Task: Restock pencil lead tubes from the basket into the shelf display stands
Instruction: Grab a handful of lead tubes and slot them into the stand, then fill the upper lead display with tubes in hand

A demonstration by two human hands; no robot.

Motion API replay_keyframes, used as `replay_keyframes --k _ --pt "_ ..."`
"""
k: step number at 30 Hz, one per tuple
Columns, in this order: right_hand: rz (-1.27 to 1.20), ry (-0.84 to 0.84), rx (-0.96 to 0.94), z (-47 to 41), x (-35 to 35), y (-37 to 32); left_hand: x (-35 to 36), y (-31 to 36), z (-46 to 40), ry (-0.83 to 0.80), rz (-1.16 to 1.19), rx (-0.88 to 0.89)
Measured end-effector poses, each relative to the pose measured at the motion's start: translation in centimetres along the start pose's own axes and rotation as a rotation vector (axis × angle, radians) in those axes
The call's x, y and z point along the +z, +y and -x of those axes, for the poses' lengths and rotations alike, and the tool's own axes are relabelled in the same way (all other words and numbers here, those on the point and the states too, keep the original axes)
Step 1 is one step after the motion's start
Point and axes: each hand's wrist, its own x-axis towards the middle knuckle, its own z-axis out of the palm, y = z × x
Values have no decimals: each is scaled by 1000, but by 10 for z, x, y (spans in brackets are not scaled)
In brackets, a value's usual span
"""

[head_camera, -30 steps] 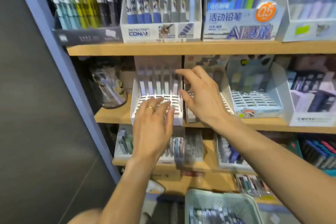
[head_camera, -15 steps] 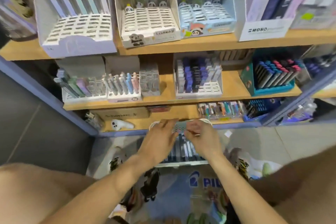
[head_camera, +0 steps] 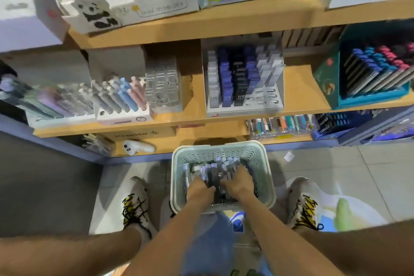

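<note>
Both hands, left (head_camera: 200,188) and right (head_camera: 238,182), dig among lead tubes (head_camera: 220,164) in the basket (head_camera: 179,164); each grip's state is unclear. Tubes in the grey display stand (head_camera: 264,105) read "HB".

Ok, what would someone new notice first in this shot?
Both hands, left hand and right hand, plunged into a pale green basket of lead tubes on the floor, between two shoes. Above it, a grey display stand on the wooden shelf is only partly filled.

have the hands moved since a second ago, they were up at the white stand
Yes. Both hands, left and right, have come down off the shelf and now reach into the basket of lead tubes on the floor.
</note>
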Motion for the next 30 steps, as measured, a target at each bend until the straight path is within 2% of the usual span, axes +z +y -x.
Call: replay_keyframes --k 5,10,17,21,24,30 --pt "48 2 19 -14 11 1 13 10 -9 17 158 -66" --pt "74 96 49 -15 20 -2 13 11 -16 3 235 -127" --pt "-95 -75 48 -20 16 3 6 20 -6 18 298 -125" --pt "-265 -181 44 -25 17 5 16 11 -22 -58 421 -115" --pt "-341 -221 47 -26 18 7 41 -12 -57 -58 442 -110" --pt "-516 -290 126 -19 7 1 2 15 -13 -206 630 -104"
